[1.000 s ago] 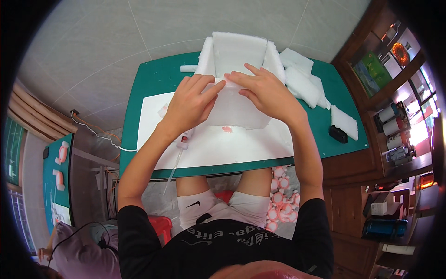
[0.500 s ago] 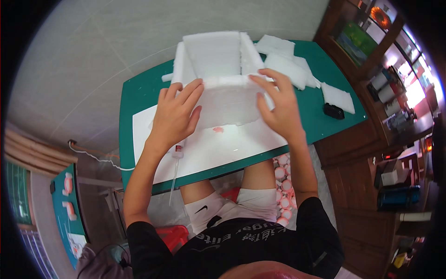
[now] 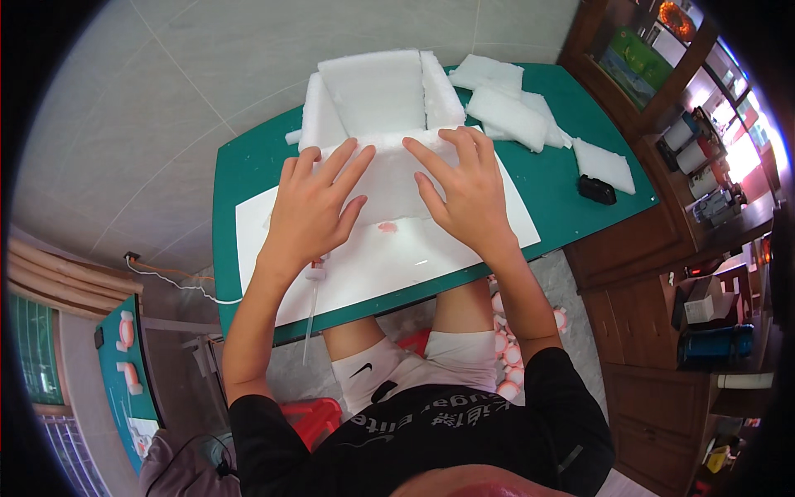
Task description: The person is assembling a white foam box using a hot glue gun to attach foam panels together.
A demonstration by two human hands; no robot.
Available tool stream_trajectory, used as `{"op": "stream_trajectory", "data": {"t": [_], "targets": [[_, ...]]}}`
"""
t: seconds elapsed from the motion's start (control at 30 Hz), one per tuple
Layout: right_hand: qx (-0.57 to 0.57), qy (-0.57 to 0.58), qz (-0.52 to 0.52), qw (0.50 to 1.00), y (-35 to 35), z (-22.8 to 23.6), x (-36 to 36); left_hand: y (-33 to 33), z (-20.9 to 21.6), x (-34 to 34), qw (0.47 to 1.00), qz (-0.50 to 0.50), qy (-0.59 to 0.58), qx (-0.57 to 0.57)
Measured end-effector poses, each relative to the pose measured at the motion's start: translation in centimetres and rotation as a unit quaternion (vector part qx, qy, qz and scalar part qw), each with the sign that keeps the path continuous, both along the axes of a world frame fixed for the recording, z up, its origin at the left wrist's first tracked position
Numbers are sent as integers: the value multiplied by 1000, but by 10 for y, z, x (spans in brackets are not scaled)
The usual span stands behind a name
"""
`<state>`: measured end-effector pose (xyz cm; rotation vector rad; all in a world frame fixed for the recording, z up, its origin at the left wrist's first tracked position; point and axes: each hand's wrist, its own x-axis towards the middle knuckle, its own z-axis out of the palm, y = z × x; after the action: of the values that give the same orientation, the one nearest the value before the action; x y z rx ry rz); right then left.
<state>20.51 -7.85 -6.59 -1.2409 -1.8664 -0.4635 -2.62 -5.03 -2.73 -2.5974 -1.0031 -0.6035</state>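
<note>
A white box of fuzzy, foam-like panels [image 3: 373, 87] stands on the table with its top uncovered. Along its near panel [image 3: 389, 186] both of my hands rest, fingertips at the upper edge. My left hand [image 3: 315, 199] is at the left part of that edge, fingers spread and thumb apart. Toward the right end, my right hand [image 3: 464, 186] lies with its fingers stretched out over the edge, holding nothing. A clear bottle with a long thin nozzle [image 3: 315, 273] lies below my left wrist, partly hidden by it. A small pink mark [image 3: 387, 227] shows before the box.
Beneath the box lies a white sheet [image 3: 364, 286] on the green table [image 3: 571, 219]. Several loose white panels [image 3: 509, 116] are at the back right, beside a small black object [image 3: 596, 190]. A wooden cabinet [image 3: 629, 306] stands right; a red stool [image 3: 310, 421] is below.
My right hand has slid left along the near panel's upper edge, closer to my left hand. The left hand stays at about the same place. The view has shifted slightly.
</note>
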Motion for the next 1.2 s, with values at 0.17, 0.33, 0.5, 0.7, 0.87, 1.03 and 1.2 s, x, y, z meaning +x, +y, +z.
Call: {"op": "stream_trajectory", "data": {"t": [0.17,0.33,0.5,0.7,0.87,1.03,1.2], "targets": [[-20,-1,5,1000,-4,2,-1,1,0,-3,1000,-6,4,4],[-30,1,5,1000,-6,2,-1,0,-1,-3,1000,-10,7,16],[-45,20,41,998,-5,9,6,0,4,-8,999,-2,-15,-33],[21,123,36,992,-7,15,19,-11,25,-20,998,4,-61,3],[61,176,0,983,-14,0,43,-9,21,-55,979,10,-199,50],[5,265,-19,964,-29,-56,65,-36,-24,-107,947,87,-310,-2],[-127,317,-47,939,-50,-99,62,-63,-81,-135,914,176,-341,-135]]}}
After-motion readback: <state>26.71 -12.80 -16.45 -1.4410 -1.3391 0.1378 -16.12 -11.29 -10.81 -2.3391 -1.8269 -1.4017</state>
